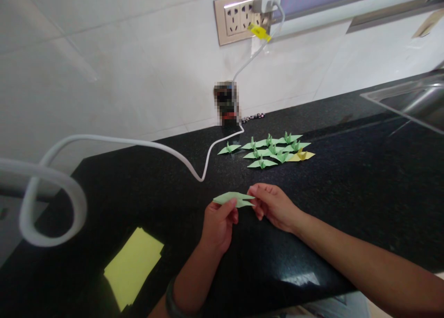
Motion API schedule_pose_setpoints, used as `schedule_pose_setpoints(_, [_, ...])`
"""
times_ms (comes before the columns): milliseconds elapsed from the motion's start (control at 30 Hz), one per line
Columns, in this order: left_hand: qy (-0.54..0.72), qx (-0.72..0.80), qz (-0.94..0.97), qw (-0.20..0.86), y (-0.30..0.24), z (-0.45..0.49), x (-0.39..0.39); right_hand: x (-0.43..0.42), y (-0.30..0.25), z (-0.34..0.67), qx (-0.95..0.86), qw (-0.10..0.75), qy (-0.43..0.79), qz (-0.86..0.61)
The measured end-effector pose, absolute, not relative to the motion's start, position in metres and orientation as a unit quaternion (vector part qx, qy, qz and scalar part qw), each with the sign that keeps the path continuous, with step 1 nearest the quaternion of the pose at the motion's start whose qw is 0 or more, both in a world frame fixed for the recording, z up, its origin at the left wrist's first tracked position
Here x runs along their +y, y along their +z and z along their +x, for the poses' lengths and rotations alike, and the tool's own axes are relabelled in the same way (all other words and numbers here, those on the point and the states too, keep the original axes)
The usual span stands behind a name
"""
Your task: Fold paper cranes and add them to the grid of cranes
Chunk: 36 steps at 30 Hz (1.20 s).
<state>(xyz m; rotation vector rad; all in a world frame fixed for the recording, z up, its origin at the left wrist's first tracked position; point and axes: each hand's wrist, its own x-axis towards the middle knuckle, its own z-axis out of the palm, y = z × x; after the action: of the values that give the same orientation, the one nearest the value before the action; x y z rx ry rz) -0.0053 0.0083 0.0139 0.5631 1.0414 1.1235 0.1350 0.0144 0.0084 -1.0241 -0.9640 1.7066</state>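
Observation:
A folded light-green paper piece (233, 198) is held above the black counter (347, 202) between both hands. My left hand (218, 225) pinches its lower middle with thumb and fingers. My right hand (274, 204) pinches its right tip, fingers curled. Behind the hands, several finished green paper cranes (267, 150) lie in a cluster on the counter, with one yellow crane (301, 155) at their right end.
A stack of yellow paper squares (133, 265) lies at the counter's front left. A white cable (145, 144) runs from the wall socket (243, 15) across the counter and loops at the left. A small dark object (227, 109) stands against the wall. A metal sink (412, 98) sits far right.

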Motion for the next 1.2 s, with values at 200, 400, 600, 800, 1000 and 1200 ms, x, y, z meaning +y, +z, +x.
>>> schedule_pose_setpoints(200, [0.462, 0.435, 0.174, 0.753, 0.014, -0.009, 0.008, 0.003, 0.013, 0.134, -0.607, 0.476, 0.441, -0.459])
schedule_pose_setpoints(400, [0.426, 0.42, 0.144, 0.788, 0.013, -0.009, 0.006, 0.005, 0.006, 0.133, -0.65, 0.449, 0.366, -0.492])
schedule_pose_setpoints(600, [0.406, 0.414, 0.148, 0.802, 0.014, -0.009, 0.005, 0.006, -0.001, 0.131, -0.57, 0.466, 0.467, -0.49])
schedule_pose_setpoints(800, [0.412, 0.406, 0.174, 0.797, 0.015, -0.009, 0.003, 0.005, 0.006, 0.128, -0.507, 0.505, 0.519, -0.468])
schedule_pose_setpoints(1000, [0.388, 0.413, 0.212, 0.796, 0.016, -0.008, 0.002, 0.007, 0.006, 0.13, -0.515, 0.509, 0.51, -0.464])
schedule_pose_setpoints(1200, [0.384, 0.426, 0.256, 0.778, 0.018, -0.011, 0.002, 0.008, 0.005, 0.138, -0.593, 0.465, 0.473, -0.456])
